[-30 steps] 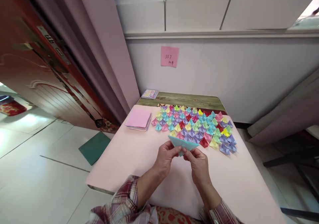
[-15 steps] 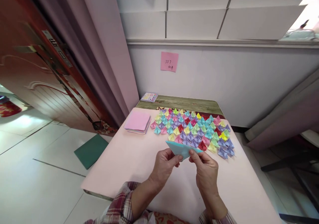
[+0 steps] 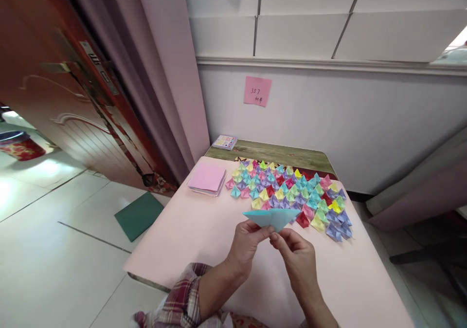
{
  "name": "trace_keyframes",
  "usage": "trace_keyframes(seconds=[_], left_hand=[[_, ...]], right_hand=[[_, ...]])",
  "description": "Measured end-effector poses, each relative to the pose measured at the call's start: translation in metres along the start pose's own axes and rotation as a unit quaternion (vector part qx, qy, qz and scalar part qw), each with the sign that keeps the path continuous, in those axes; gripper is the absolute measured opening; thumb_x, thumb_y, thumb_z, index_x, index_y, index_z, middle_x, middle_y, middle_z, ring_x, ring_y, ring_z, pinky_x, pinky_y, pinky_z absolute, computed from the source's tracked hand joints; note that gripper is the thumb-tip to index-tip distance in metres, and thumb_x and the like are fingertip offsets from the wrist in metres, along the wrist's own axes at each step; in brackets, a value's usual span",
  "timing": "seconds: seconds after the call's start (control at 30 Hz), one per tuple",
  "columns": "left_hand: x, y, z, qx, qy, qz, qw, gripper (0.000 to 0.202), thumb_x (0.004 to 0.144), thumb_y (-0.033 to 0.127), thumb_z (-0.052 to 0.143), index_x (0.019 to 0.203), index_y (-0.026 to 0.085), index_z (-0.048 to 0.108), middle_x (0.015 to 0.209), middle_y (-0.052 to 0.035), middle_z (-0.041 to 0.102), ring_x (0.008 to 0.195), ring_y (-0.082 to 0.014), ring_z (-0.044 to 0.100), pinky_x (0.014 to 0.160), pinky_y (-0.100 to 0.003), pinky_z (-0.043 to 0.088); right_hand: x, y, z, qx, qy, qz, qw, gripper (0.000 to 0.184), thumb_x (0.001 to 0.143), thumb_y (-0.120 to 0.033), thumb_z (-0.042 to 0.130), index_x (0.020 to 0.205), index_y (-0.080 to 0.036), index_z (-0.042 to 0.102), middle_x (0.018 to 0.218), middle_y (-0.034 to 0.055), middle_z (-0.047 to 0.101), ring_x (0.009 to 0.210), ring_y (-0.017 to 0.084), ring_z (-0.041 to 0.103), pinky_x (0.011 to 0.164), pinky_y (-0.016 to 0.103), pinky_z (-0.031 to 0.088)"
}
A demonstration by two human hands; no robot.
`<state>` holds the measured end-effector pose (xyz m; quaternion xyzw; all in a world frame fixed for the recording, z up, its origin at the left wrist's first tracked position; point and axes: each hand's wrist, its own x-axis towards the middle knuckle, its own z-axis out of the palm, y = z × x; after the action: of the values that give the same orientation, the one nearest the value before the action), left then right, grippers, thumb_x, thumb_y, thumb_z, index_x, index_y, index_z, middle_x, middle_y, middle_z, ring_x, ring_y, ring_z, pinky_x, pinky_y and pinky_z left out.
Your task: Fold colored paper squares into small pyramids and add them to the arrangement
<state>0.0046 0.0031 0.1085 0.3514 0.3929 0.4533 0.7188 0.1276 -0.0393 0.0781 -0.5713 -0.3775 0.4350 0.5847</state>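
A light blue sheet of origami paper (image 3: pixel 277 217), folded into a triangle with its long edge up, is held above the table. My left hand (image 3: pixel 245 248) pinches it at the lower left, thumb on the near face. At the bottom corner, the thumb and bent fingers of my right hand (image 3: pixel 296 256) close on the paper; the exact contact is partly hidden. Just beyond lie many small folded paper pieces (image 3: pixel 290 191) in several colours, set out in rows. To their left is a stack of square paper (image 3: pixel 207 177) with a pink sheet on top.
The table (image 3: pixel 182 235) has a pale pink cover. A small printed packet (image 3: pixel 225 142) lies on its wooden far end, below a pink note (image 3: pixel 257 91) on the wall. A green square (image 3: pixel 139 215) lies on the floor, left, near a red door (image 3: pixel 76 109).
My right hand has slid from the paper's right corner down to its bottom corner. The paper's upper edge is now more level. The whole view has shifted slightly.
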Motion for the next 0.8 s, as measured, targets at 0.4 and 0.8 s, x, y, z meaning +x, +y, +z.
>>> trace_keyframes(seconds=[0.4, 0.8], left_hand=[[0.007, 0.003, -0.015, 0.057, 0.002, -0.001, 0.998, 0.032, 0.07, 0.043, 0.076, 0.059, 0.013, 0.071, 0.062, -0.0048, 0.066, 0.067, -0.0168, 0.057, 0.075, -0.032, 0.044], [0.01, 0.021, -0.025, 0.016, -0.041, 0.018, 0.999, 0.026, 0.069, 0.032, 0.08, 0.09, 0.017, 0.075, 0.087, -0.0068, 0.07, 0.074, -0.0145, 0.058, 0.063, -0.024, 0.044]], right_hand=[[0.003, -0.003, 0.006, -0.058, -0.033, -0.052, 0.996, 0.032, 0.077, -0.042, 0.072, 0.061, -0.017, 0.06, 0.057, -0.0004, 0.056, 0.055, 0.012, 0.046, 0.051, 0.023, 0.039], [-0.003, 0.007, 0.015, -0.11, 0.111, -0.118, 0.981, 0.029, 0.075, -0.042, 0.074, 0.062, -0.018, 0.065, 0.058, 0.0002, 0.059, 0.054, 0.014, 0.05, 0.052, 0.025, 0.04]])
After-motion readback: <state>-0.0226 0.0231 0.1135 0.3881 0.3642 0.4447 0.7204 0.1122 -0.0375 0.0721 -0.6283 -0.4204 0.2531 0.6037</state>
